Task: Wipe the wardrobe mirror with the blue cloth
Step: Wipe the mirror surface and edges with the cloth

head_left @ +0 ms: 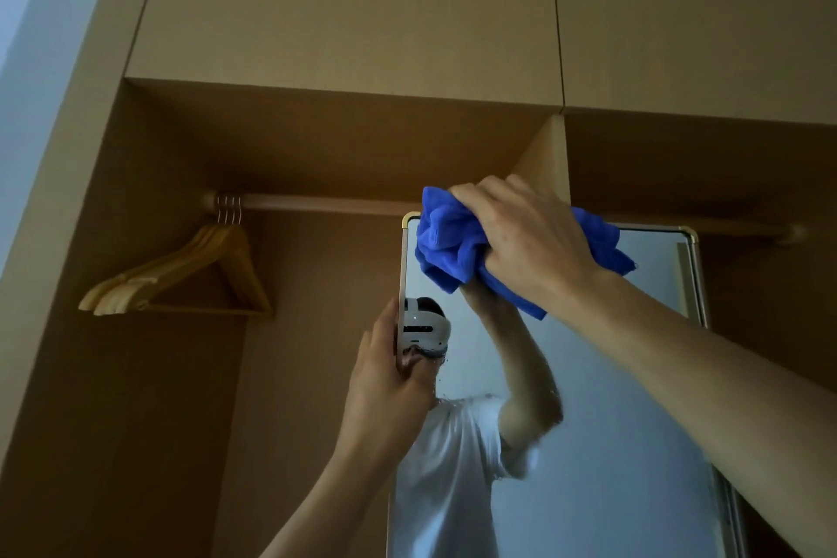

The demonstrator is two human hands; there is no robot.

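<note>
The tall wardrobe mirror [602, 399] has a thin gold frame and stands inside the open wardrobe, right of centre. My right hand [525, 240] is bunched around the blue cloth [453, 245] and presses it against the mirror's top left corner. My left hand [389, 385] grips the mirror's left edge, fingers wrapped round the frame lower down. Water droplets and smears show on the glass near the left hand. The glass reflects a person in a white T-shirt with a raised arm.
A wooden rail [326, 203] runs across the wardrobe behind the mirror top. Several wooden hangers [181, 272] hang at its left end. Closed upper cupboard doors [353, 5] sit overhead. A vertical divider panel [550, 159] stands just behind my right hand.
</note>
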